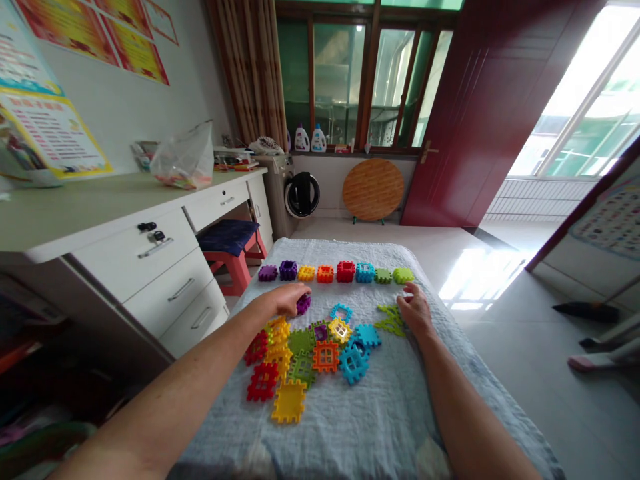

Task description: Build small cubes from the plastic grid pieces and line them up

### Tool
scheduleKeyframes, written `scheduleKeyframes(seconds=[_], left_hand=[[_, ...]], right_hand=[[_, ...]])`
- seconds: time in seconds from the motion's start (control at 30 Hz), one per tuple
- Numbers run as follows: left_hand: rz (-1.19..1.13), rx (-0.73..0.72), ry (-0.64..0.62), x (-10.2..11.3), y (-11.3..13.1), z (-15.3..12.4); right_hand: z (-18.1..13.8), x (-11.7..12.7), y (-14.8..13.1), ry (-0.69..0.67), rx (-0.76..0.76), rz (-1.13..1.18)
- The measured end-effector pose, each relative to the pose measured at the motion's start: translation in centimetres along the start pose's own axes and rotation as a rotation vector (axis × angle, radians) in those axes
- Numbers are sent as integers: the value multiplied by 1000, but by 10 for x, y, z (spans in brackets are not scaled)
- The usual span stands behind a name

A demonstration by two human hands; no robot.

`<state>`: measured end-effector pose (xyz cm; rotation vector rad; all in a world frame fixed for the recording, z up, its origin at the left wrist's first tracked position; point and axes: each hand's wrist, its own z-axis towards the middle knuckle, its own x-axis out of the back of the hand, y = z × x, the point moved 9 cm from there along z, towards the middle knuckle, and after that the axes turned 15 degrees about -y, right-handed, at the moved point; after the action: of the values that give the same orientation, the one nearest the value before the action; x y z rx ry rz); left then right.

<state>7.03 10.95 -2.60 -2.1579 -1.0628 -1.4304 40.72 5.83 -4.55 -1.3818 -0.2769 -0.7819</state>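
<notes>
A pale blue cloth covers a low table. A row of several built plastic cubes, purple through green, lines its far edge. Nearer me lies a heap of flat toothed square tiles in red, yellow, green, orange and blue. My left hand is curled over a purple piece at the heap's far left. My right hand rests on the cloth with its fingers bent on light green tiles.
A white desk with drawers stands at the left, a red stool with a blue cushion beneath it. A plastic bag lies on the desk. A round wooden tabletop leans on the far wall. Tiled floor lies to the right.
</notes>
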Motion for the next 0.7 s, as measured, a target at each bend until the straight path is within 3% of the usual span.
scheduleKeyframes(seconds=[0.27, 0.43, 0.53, 0.63, 0.7], left_hand=[[73, 39, -31, 1, 5, 4], [71, 62, 18, 7, 1, -14], [3, 86, 142, 19, -27, -36], [-79, 239, 251, 33, -80, -57], [-97, 305, 259, 40, -113, -61]], right_hand=[[0, -1, 1, -1, -6, -7], [0, 0, 1, 1, -1, -28], [2, -1, 4, -4, -1, -26], [3, -2, 5, -15, -2, -18], [2, -2, 5, -17, -6, -19]])
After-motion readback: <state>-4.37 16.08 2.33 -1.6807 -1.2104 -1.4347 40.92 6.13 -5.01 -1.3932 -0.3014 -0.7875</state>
